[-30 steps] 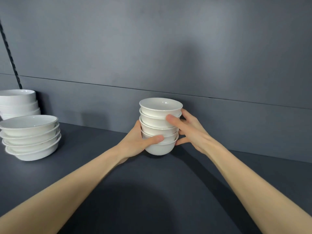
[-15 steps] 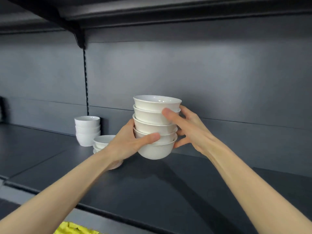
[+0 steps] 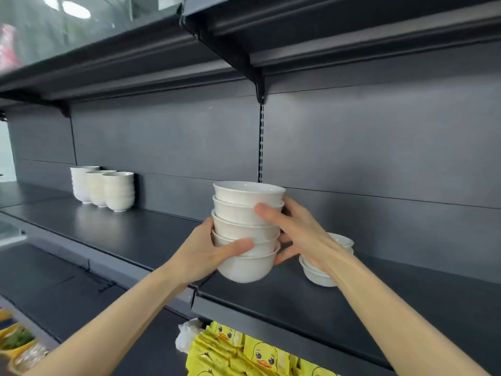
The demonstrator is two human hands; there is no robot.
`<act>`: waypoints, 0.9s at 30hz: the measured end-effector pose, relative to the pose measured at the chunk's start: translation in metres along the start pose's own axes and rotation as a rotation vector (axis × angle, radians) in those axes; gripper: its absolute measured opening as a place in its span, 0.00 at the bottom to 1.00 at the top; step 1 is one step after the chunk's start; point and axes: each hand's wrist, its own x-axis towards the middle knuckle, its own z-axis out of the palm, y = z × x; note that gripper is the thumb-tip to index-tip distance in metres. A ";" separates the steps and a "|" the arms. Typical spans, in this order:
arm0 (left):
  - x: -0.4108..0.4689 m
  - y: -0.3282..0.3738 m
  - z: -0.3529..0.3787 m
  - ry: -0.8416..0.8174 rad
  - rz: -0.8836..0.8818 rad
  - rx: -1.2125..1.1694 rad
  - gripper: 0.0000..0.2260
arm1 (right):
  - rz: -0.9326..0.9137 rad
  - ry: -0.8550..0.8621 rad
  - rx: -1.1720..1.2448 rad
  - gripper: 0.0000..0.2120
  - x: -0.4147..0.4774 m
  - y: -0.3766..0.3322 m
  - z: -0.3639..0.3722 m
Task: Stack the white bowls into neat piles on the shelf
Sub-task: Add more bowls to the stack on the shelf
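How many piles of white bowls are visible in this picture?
5. One stack held between left hand and right hand; three piles far left on the shelf; one low pile behind the right hand, partly hidden.

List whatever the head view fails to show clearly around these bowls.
Short pile, head view: the right hand and its wrist cover the left side, so the bowl count is unclear.
Left hand, head view: its fingers are hidden behind the held stack; only the thumb shows.
Far piles, head view: blurred and overlapping, counts unreadable.
Duck packets, head view: cut off by the bottom edge.
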 end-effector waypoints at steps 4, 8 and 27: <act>0.020 -0.022 -0.056 0.037 0.010 0.007 0.22 | -0.018 -0.034 -0.016 0.29 0.055 0.001 0.043; 0.054 -0.048 -0.111 0.055 0.012 0.034 0.23 | -0.028 -0.044 -0.016 0.28 0.119 0.010 0.082; 0.191 -0.211 -0.364 0.095 -0.040 0.040 0.20 | 0.080 -0.072 -0.049 0.32 0.380 0.066 0.279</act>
